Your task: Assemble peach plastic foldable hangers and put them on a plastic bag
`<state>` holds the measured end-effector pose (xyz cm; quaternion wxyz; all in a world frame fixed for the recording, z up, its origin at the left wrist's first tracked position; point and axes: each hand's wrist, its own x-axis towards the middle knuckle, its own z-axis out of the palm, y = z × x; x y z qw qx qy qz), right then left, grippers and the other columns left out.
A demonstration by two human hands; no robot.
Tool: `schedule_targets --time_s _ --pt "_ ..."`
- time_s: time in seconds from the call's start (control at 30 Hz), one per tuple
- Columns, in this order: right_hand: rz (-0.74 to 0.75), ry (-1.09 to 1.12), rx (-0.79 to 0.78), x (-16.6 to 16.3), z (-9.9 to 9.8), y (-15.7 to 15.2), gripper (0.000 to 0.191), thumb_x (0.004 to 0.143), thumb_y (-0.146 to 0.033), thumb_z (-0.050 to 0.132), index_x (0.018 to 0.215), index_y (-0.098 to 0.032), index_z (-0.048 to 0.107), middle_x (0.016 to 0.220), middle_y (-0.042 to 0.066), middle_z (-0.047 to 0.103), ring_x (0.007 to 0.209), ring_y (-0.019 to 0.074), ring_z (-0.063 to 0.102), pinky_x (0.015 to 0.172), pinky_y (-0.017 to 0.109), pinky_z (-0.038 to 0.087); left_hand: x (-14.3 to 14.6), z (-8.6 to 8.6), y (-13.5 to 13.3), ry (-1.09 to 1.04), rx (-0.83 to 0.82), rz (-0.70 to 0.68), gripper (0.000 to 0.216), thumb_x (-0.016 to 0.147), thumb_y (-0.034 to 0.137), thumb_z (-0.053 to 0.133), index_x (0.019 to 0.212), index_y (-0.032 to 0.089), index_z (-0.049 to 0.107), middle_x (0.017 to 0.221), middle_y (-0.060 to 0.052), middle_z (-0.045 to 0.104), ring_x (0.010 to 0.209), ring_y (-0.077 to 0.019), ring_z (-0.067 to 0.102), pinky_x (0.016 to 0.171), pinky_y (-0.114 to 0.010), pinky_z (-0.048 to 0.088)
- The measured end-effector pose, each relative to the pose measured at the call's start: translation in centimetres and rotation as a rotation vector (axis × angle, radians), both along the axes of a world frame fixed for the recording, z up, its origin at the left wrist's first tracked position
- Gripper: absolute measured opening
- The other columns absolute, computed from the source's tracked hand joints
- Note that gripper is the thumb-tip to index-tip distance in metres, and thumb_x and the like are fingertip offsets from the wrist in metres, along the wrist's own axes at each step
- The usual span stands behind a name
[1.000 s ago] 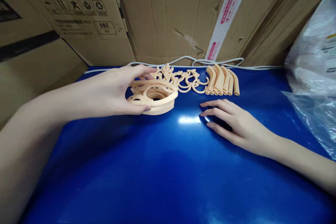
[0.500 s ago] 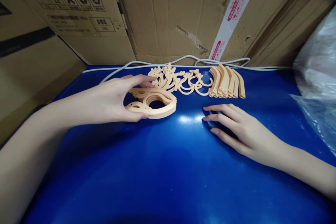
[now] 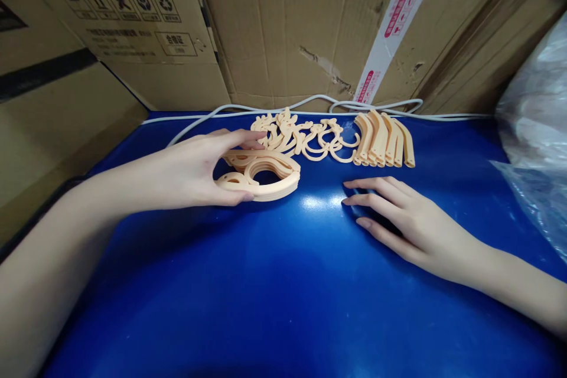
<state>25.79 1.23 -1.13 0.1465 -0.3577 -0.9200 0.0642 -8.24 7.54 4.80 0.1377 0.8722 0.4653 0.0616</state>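
Left hand (image 3: 195, 172) has fingers clasping the left end of the stacked cream plastic loops (image 3: 279, 189), long axis left-right; right hand (image 3: 416, 223) well apart, fingers spread.

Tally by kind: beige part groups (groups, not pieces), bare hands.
Stack of looped parts: 1
Heap of hooks: 1
Row of bent tubes: 1
Hands: 2 (left hand, right hand)
Total: 5

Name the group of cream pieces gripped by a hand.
The stack of looped pieces, frontmost of the three groups: the left hand grips it. The hooks and bent bars lie farther back, outside either hand's grip.
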Motion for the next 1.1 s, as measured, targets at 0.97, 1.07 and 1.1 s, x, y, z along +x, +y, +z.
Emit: schedule_targets --time_s 0.97,1.07,1.1 --pt "-0.004 0.009 0.008 -0.1 0.1 0.0 0.025 0.098 -0.022 0.046 0.120 -0.019 0.057 0.132 0.014 0.056 0.117 0.0256 0.055 0.095 0.043 0.048 -0.7 1.1 -0.8 0.099 -0.124 0.091 0.094 0.079 0.057 0.069 0.154 0.022 0.023 0.154 -0.005 0.044 0.141 -0.0290 0.040 0.118 -0.041 0.030" --pt "-0.003 0.003 0.011 -0.1 0.1 0.0 0.025 0.099 -0.022 0.046 0.120 -0.018 0.057 0.133 0.014 0.056 0.117 0.0249 0.054 0.095 0.043 0.048 -1.1 1.2 -0.8 0.154 -0.131 0.103 0.099 0.079 0.056 0.069 0.156 0.021 0.017 0.155 -0.007 0.041 0.141 -0.0314 0.040 0.117 -0.043 0.031" --pt "-0.001 0.003 0.015 -0.1 0.1 0.0 0.024 0.099 -0.023 0.046 0.120 -0.018 0.057 0.133 0.014 0.056 0.118 0.0247 0.054 0.095 0.042 0.048 -1.2 1.2 -0.8 0.173 -0.130 0.107 0.097 0.080 0.054 0.068 0.156 0.021 0.017 0.156 -0.008 0.040 0.141 -0.0317 0.041 0.116 -0.044 0.032"
